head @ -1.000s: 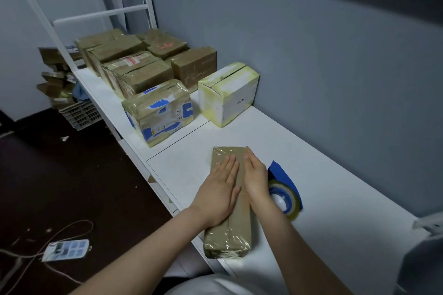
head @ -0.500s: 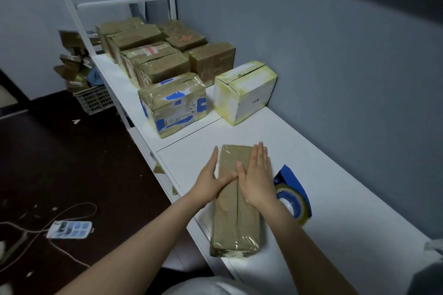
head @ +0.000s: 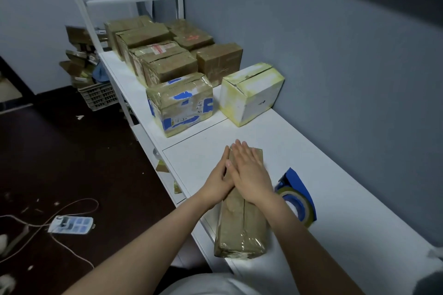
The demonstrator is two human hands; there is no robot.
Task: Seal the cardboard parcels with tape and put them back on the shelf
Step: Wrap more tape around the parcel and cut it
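A long brown cardboard parcel (head: pixel 241 230) wrapped in clear tape lies on the white shelf top (head: pixel 335 187), pointing away from me. My right hand (head: pixel 249 172) lies flat on the parcel's far half with straight fingers. My left hand (head: pixel 219 178) presses against the parcel's left side, fingers straight, its inner edge tucked under my right hand. A blue tape dispenser (head: pixel 296 196) with a roll of tape rests on the shelf just right of the parcel.
Further along the shelf stand a blue-marked taped parcel (head: pixel 181 104), a white and yellow box (head: pixel 251 92) and several brown parcels (head: pixel 167 55). The grey wall runs along the right. A crate (head: pixel 99 96) with cartons and a power strip (head: pixel 70 224) sit on the dark floor at left.
My right hand slid from the parcel's right edge across its top toward the left. My left hand moved off the top to the left side. The view shifted slightly left.
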